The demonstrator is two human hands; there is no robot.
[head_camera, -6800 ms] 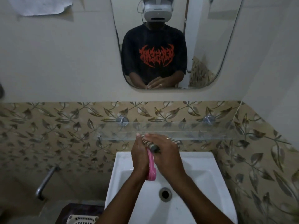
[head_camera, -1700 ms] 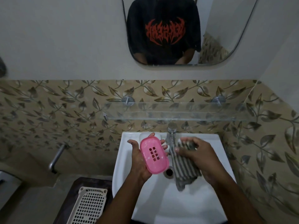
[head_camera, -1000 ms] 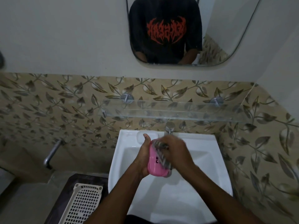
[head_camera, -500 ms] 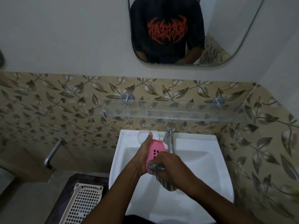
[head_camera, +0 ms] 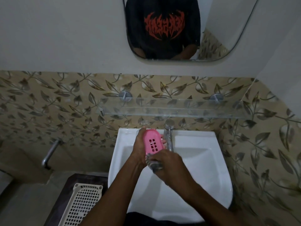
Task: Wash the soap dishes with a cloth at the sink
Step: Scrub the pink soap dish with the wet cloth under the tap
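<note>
soap dish (head_camera: 151,142) over sink (head_camera: 203,154), beside tap (head_camera: 169,141). we're gripping it in left hand (head_camera: 138,149), right hand (head_camera: 169,163) clenching striped cloth (head_camera: 154,163) at its lower edge. we're thinking: work cloth into slots, support dish's back.

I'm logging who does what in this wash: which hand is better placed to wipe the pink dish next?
The right hand. It grips the striped cloth at the lower edge of the pink soap dish, while the left hand holds the dish upright over the sink.
</note>
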